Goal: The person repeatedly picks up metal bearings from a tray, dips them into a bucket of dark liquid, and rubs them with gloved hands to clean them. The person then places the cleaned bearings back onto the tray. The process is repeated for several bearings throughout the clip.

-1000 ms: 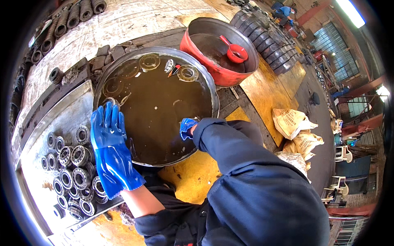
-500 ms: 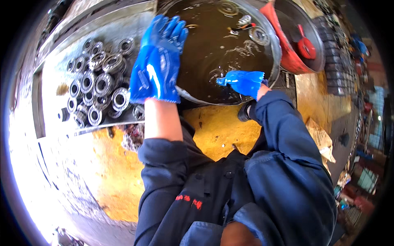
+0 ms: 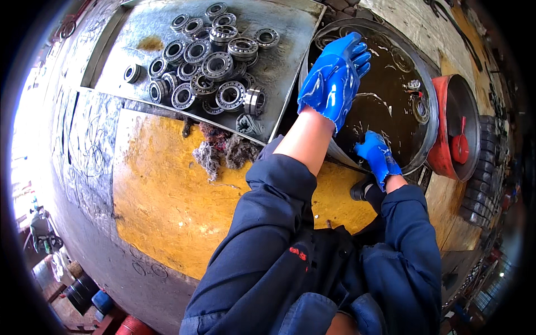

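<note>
My left hand [image 3: 334,78], in a long wet blue glove, is held over the left rim of a round metal tub [image 3: 434,131] of murky brown liquid. Its fingers are extended and hold nothing that I can see. Close to the tub's near rim, my right hand [image 3: 378,155] wears a matching glove; its fingers look curled, and whatever they may hold is hidden. Rings show in the liquid, among them a bearing ring [image 3: 420,110] by the right wall. A heap of steel bearings [image 3: 217,66] lies on a metal tray [image 3: 134,39] to the left.
A red-sided round pan [image 3: 441,128] with a red round-headed tool [image 3: 460,146] in it stands right of the tub. Beyond it are stacked dark ribbed rings [image 3: 479,187]. Grey rags [image 3: 207,159] lie below the tray on a yellow board [image 3: 167,190].
The view has swung left, bringing more of the tray into sight. My right hand has drawn back from the liquid toward the near rim. My left hand stays raised by the tub's left side.
</note>
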Tool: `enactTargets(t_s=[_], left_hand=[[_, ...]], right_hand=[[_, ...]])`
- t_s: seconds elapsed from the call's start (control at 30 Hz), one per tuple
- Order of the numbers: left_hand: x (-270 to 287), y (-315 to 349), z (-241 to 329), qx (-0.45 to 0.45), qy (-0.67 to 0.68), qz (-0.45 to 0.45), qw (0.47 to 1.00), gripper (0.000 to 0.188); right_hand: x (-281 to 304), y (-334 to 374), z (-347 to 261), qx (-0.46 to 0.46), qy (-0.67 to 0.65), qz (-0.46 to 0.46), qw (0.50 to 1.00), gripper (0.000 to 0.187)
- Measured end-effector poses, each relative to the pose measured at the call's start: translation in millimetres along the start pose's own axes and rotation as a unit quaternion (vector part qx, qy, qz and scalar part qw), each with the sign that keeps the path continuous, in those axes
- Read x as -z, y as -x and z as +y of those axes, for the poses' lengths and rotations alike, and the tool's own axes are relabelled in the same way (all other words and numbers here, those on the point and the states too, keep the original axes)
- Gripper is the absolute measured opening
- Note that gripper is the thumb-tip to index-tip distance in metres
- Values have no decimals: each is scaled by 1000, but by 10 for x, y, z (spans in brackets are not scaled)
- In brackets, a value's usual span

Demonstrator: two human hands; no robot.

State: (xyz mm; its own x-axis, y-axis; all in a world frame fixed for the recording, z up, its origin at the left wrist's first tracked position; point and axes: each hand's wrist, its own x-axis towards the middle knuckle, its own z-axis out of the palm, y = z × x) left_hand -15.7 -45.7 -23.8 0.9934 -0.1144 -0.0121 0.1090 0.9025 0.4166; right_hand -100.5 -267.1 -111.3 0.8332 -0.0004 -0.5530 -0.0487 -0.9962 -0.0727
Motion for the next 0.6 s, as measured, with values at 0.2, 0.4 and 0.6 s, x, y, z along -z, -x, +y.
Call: enactTargets(t_s=[0.2,0.4,0.6], left_hand=[[-141,-3,75,24,-14,43,999,54],[-162,20,112,27,-3,47,999,55],[-211,115,115,5,-5,30,1000,58]], right_hand=[[10,-102,108,28,-65,-11,997,48],[-109,-280,290,90,-85,-56,991,48],[-160,-332,337,89,-38,24,995,54]])
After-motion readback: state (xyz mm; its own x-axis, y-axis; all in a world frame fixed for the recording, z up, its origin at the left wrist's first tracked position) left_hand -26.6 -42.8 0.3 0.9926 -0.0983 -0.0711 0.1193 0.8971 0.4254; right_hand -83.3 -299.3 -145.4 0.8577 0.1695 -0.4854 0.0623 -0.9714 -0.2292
